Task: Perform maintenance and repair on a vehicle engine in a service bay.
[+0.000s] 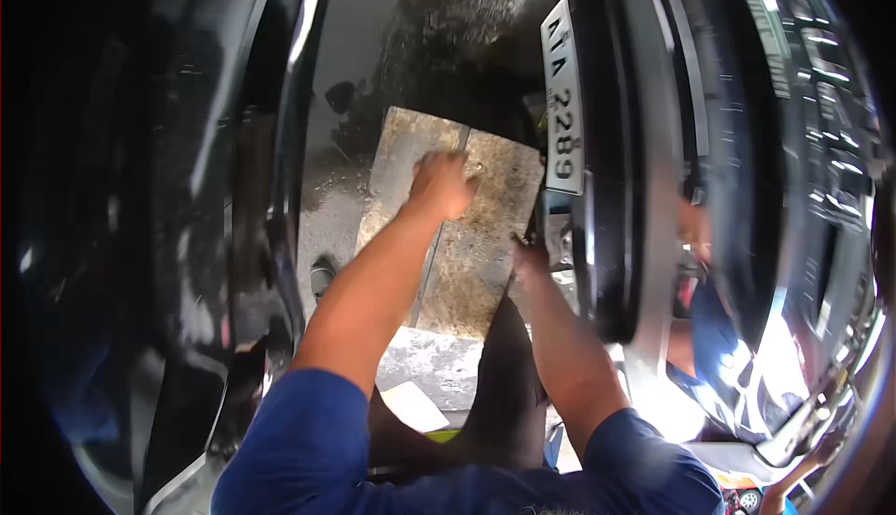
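Board: a worn, brown and grey board (476,263) lies tilted a bit to one side, with a dark line running down it from top to bottom.
Left hand: the left hand (443,184) is over the upper part of the board, across the dark line. Its fingers look bent. I cannot tell if they pinch anything.
Right hand: the right hand (530,261) is low down, right at the board's right edge. It is dark and blurry, so I cannot tell if its fingers are apart or closed on the edge.
Board and hands: most of the board is below the left hand and to the left of the right hand. Its top edge is past both hands.
Right side: a shiny dark car (602,95) with a white number plate (563,100), close to the board's top right corner.
Left side: a big, shiny black car panel (177,95).
Ground: the grey floor (350,48) looks wet beyond the board.
Near the person: a pale sheet (415,406) lies between the dark trouser legs (509,375).
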A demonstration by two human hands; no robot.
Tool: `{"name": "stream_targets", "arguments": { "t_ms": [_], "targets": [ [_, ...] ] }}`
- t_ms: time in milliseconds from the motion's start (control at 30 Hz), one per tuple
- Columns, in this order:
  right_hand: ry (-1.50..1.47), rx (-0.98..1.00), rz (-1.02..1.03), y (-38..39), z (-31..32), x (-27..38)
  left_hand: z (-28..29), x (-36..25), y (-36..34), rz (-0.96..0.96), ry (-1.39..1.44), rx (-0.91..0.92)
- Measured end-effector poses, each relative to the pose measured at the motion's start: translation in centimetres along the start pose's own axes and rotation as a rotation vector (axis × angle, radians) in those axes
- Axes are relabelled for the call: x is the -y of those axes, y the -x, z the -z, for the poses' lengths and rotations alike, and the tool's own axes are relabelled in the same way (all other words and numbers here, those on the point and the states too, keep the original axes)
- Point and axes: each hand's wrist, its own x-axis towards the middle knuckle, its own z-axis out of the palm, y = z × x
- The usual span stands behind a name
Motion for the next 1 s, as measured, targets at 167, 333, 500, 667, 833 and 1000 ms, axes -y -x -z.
{"name": "stream_targets", "arguments": {
  "t_ms": [167, 333, 500, 667, 833, 1000],
  "targets": [
    [-0.344, -0.037, -0.037, -8.3, -3.9, -4.1, -2.9, 3.0, -12.3, -0.067, -0.151, -0.238],
    [-0.373, 0.044, 0.099, -7.3, -3.4, -1.4, -3.8, 6.0, -15.4, 0.099, -0.189, 0.124],
    [-0.348, 0.170, 0.101, -8.3, -3.9, 3.2, -3.5, 10.6, -15.3, 0.378, -0.158, -0.036],
    [-0.595, 0.458, 0.165, -7.8, -7.4, 9.7, -1.1, 18.8, -14.2, 0.747, -0.154, -0.226],
    [-0.763, 0.231, 0.211, -15.7, -6.3, 1.2, -5.7, 9.1, -12.7, 0.243, 0.517, -0.696],
    [-0.848, 0.047, -0.356, -11.3, -4.9, 0.4, -14.6, 0.7, -14.2, 0.112, 1.109, -0.298]
  ]
}}
